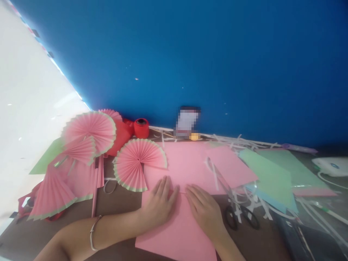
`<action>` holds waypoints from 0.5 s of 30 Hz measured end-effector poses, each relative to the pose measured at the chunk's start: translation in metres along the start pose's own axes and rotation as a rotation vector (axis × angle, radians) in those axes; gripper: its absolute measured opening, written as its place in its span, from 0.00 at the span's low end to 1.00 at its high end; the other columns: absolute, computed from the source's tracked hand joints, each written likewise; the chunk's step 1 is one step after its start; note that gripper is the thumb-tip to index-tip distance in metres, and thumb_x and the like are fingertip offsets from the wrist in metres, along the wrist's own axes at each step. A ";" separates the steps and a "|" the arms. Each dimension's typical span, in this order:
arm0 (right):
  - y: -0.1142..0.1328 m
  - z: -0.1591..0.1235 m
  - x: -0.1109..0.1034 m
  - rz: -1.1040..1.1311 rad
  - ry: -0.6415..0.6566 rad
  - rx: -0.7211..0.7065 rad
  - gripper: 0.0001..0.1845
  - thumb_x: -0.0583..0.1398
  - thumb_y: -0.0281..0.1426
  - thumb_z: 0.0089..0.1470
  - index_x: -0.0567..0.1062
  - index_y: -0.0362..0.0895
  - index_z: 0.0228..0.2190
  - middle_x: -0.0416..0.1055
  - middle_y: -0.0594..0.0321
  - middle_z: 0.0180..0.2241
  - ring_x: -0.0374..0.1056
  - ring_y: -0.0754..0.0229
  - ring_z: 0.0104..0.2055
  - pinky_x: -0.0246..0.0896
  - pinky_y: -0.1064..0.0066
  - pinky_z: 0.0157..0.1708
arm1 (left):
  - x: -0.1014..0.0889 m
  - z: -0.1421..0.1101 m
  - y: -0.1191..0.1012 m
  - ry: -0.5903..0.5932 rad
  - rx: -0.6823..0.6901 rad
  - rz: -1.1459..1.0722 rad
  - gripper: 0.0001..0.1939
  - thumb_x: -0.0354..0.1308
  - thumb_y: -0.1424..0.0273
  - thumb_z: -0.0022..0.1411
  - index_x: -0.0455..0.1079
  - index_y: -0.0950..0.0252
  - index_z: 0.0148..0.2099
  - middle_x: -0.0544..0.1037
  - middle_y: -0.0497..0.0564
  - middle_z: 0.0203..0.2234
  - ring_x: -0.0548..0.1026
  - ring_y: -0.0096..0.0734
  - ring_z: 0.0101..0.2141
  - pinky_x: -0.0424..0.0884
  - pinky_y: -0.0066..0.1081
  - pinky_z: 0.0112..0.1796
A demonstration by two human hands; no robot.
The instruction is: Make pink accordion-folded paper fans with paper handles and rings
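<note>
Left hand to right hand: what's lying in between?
Pink paper lies between the left hand and the right hand; the head view shows nothing else in that gap.

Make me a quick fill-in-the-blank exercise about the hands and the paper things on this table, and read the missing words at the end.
1. The left hand and the right hand lie flat on paper coloured ____.
2. A bracelet circles the ____ forearm.
3. The round pleated fan beside the left hand has an outer edge coloured ____.
4. The scissors beside the right hand have handles coloured ____.

Missing words: pink; left; green; black.
</note>
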State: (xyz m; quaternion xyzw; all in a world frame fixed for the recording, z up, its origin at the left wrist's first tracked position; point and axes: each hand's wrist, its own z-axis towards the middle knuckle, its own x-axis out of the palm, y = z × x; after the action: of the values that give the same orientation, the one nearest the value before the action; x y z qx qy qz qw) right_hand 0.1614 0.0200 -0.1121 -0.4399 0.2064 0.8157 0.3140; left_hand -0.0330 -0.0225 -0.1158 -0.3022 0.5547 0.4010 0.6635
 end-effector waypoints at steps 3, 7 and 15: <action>0.000 0.000 -0.002 -0.003 0.024 -0.005 0.14 0.51 0.22 0.57 0.76 0.41 0.36 0.76 0.58 0.39 0.69 0.58 0.44 0.63 0.66 0.46 | 0.001 -0.001 0.000 0.002 0.001 -0.001 0.33 0.44 0.68 0.62 0.37 0.72 0.65 0.53 0.73 0.58 0.59 0.54 0.56 0.52 0.49 0.53; -0.001 0.000 -0.004 0.000 0.038 -0.009 0.17 0.49 0.20 0.57 0.77 0.42 0.36 0.75 0.59 0.40 0.69 0.59 0.44 0.64 0.66 0.45 | 0.001 -0.001 0.000 0.008 0.014 0.009 0.33 0.45 0.68 0.62 0.38 0.73 0.65 0.56 0.74 0.57 0.60 0.56 0.55 0.53 0.50 0.52; 0.000 0.001 -0.006 -0.003 0.074 0.013 0.18 0.49 0.18 0.56 0.76 0.42 0.38 0.75 0.59 0.42 0.69 0.58 0.46 0.64 0.65 0.47 | -0.004 0.002 0.001 0.028 0.016 0.007 0.33 0.45 0.69 0.61 0.39 0.72 0.65 0.58 0.74 0.56 0.60 0.56 0.55 0.54 0.49 0.52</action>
State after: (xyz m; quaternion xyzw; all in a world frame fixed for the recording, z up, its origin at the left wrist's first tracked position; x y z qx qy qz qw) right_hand 0.1637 0.0183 -0.1064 -0.4678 0.2226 0.7972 0.3101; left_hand -0.0330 -0.0216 -0.1117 -0.3006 0.5682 0.3946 0.6566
